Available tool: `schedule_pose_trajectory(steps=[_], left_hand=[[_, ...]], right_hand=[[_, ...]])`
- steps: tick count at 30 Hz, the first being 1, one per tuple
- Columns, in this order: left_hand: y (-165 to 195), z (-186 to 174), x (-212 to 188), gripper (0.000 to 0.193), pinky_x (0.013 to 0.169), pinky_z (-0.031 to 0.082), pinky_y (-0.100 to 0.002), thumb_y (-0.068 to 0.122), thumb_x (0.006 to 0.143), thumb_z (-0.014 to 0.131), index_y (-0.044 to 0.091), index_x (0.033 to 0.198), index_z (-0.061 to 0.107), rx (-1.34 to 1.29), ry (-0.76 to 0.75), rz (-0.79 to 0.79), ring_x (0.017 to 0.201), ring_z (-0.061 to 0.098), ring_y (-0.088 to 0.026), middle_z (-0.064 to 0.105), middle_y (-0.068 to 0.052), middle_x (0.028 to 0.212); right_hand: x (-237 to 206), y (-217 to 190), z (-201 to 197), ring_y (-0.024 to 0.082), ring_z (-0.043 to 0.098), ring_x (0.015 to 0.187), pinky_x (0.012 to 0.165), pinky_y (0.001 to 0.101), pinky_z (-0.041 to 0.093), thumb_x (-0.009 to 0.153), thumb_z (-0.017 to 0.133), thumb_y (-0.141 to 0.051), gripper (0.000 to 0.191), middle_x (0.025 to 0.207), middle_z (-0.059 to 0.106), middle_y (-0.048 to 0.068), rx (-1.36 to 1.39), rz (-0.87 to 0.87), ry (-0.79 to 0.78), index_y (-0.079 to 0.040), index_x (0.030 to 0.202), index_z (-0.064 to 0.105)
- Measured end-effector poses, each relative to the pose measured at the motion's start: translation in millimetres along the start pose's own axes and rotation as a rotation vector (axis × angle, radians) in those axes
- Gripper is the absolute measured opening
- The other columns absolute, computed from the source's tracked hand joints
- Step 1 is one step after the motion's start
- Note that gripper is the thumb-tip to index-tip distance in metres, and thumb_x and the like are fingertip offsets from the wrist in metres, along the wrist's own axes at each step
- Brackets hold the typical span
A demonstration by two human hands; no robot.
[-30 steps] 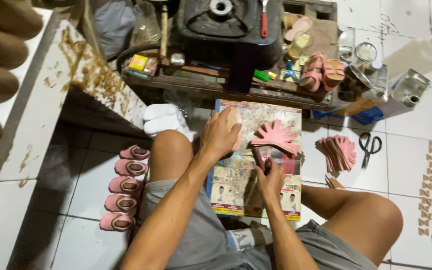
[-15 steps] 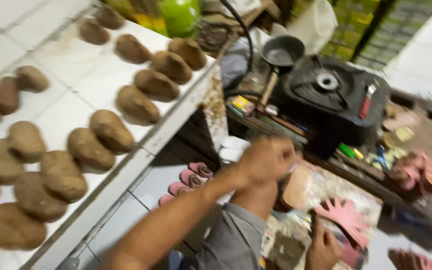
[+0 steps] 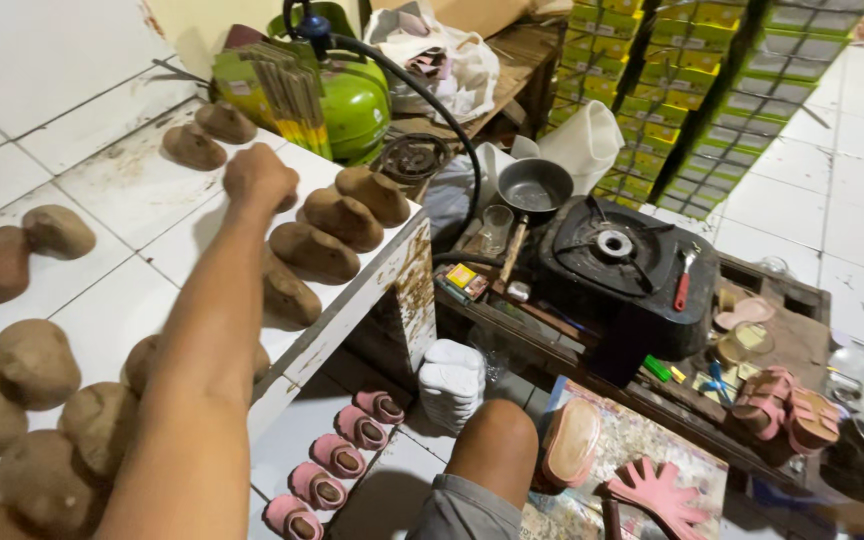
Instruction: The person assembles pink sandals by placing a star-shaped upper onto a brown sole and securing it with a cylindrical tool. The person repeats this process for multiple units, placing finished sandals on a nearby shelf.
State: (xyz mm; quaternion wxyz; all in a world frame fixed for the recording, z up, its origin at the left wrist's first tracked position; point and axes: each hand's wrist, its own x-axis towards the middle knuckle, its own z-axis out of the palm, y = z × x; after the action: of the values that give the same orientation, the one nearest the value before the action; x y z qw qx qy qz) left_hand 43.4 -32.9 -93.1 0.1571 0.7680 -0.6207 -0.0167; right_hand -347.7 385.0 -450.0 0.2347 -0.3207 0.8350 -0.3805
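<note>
Brown shoe forms (image 3: 312, 250) crowd the white tiled bench (image 3: 132, 190).
I see my left hand (image 3: 257, 175) fisted above them, far left; contents hidden, right hand unseen.

— What do we have around us here?
— White floor tiles (image 3: 852, 170) with dark grout, and a white tiled wall (image 3: 42, 60) at the upper left.
— Furniture?
— A white tiled counter (image 3: 372, 265), its edge stained brown, and a low wooden pallet (image 3: 802, 335).
— Light?
— Even, we think; its source is out of view.
</note>
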Motion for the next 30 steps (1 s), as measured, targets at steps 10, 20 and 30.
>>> schedule_pose_trajectory(steps=[10,20,30], left_hand=[[19.4,-113.9,-164.7,0.051,0.052,0.051,-0.035,0.055,0.082,0.073,0.012,0.110,0.078,-0.313,-0.051,0.492,0.053,0.066,-0.017,0.067,-0.006,0.060],[87.8,114.7,-382.3,0.041,0.066,0.055,-0.036,0.032,0.090,0.072,0.005,0.121,0.070,-0.793,-0.668,0.650,0.072,0.071,-0.024,0.071,-0.010,0.078],[199.4,284.0,-432.8,0.069,0.098,0.048,-0.051,0.026,0.079,0.079,-0.002,0.133,0.046,-0.392,-0.473,0.487,0.118,0.056,-0.047,0.054,-0.028,0.129]], right_hand=[[-32.6,-31.0,15.9,0.036,0.065,0.103,0.088,0.0581,0.056,0.101,0.052,-0.036,0.066,0.128,0.063,0.027,1.252,0.110,-0.481,-0.004,0.156,0.037],[-148.1,-32.0,-61.6,0.030,0.067,0.096,0.080,0.0442,0.060,0.098,0.066,-0.035,0.045,0.113,0.065,0.016,1.639,0.691,-0.603,-0.010,0.133,0.051],[-207.3,61.4,-100.3,0.027,0.069,0.097,0.089,0.0469,0.056,0.084,0.063,-0.012,0.049,0.109,0.069,0.011,1.535,0.853,-0.239,-0.009,0.132,0.056]])
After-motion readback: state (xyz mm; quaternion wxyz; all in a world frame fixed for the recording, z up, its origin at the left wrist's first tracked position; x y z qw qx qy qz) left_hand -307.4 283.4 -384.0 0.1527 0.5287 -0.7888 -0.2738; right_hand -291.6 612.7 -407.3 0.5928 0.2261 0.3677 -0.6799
